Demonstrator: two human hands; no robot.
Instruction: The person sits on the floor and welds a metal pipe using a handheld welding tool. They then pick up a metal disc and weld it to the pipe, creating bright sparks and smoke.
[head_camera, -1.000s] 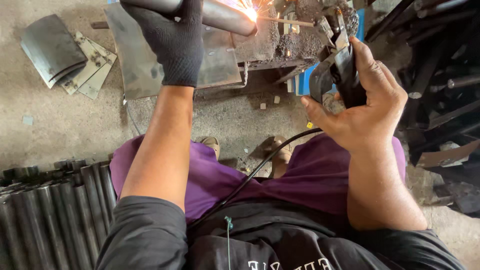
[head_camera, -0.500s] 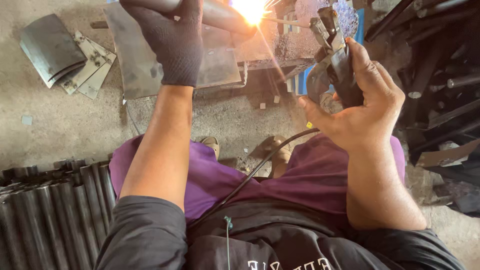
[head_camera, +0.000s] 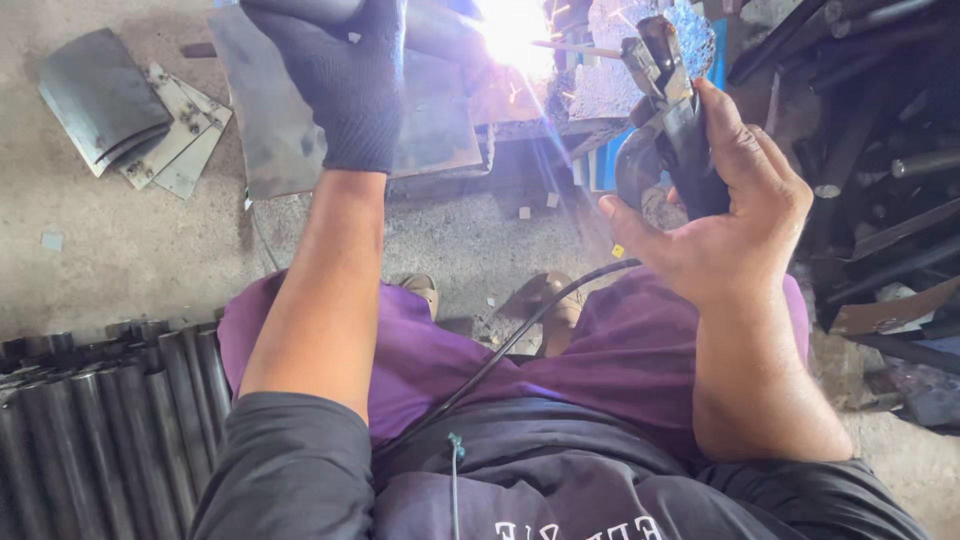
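**Apprentice:** Where is everything right now?

**Me:** My left hand (head_camera: 335, 75), in the dark knit glove, is curled shut around the metal tube (head_camera: 440, 30), which lies across the flat steel plate (head_camera: 270, 140) at the top of the view. My bare right hand (head_camera: 720, 215) has its fingers closed around the electrode holder (head_camera: 665, 110), thumb stretched out to the side. The welding rod (head_camera: 560, 45) runs from the holder's clamp leftward into the arc (head_camera: 510, 30), which burns right at the tube, just beyond my glove.

**Apprentice:** What makes this step go well?

**Me:** As I judge it, steadiness. The gloved hand has to pin the tube so it cannot roll, and the rod tip should stay close to the joint without dipping in and sticking. The black cable (head_camera: 500, 350) trails down over my lap; I want it slack so it never tugs my wrist.

**Apprentice:** Anything that worries you?

**Me:** Sparks are flying near my bare right hand, and the glove sits very near the glare, so heat creeping along the tube is a risk. I cannot see the joint itself; the flash washes it out.

**Apprentice:** And the clutter around you?

**Me:** Stacked dark pipes (head_camera: 100, 420) lie at my left knee, and loose plate offcuts (head_camera: 130, 115) sit on the concrete floor (head_camera: 120, 250), well apart from the work. Better they stay there, clear of my feet
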